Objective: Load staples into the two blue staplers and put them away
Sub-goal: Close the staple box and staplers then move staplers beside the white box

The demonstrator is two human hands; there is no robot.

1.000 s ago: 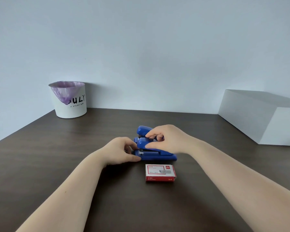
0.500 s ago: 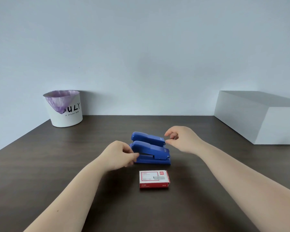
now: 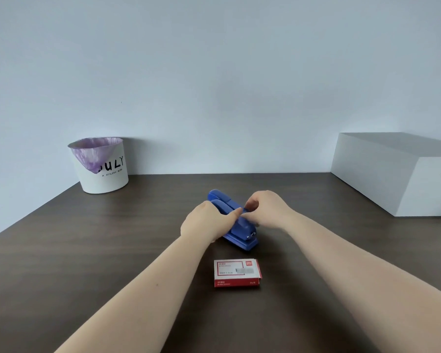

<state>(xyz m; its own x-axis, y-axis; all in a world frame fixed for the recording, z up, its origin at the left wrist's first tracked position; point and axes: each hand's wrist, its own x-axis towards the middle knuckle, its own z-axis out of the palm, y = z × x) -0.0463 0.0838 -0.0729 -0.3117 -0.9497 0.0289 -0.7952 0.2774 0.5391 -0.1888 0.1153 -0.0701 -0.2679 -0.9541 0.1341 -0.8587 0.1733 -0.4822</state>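
Note:
Two blue staplers lie side by side in the middle of the dark wooden table (image 3: pixel 112 250). The near stapler (image 3: pixel 242 233) points its nose toward me and to the right, and my left hand (image 3: pixel 205 222) grips its rear from the left. The far stapler (image 3: pixel 220 196) shows only its back end behind my hands. My right hand (image 3: pixel 265 208) has its fingers closed over the middle of the staplers; which one it pinches I cannot tell. A red and white staple box (image 3: pixel 236 273) lies closed on the table just in front of the staplers.
A white bin (image 3: pixel 105 174) lined with a purple bag stands at the back left by the wall. A large white box (image 3: pixel 397 171) sits at the back right edge of the table.
My right hand, open beside the staplers half a second ago, has come back down onto them. The near stapler has turned so its nose points more toward me.

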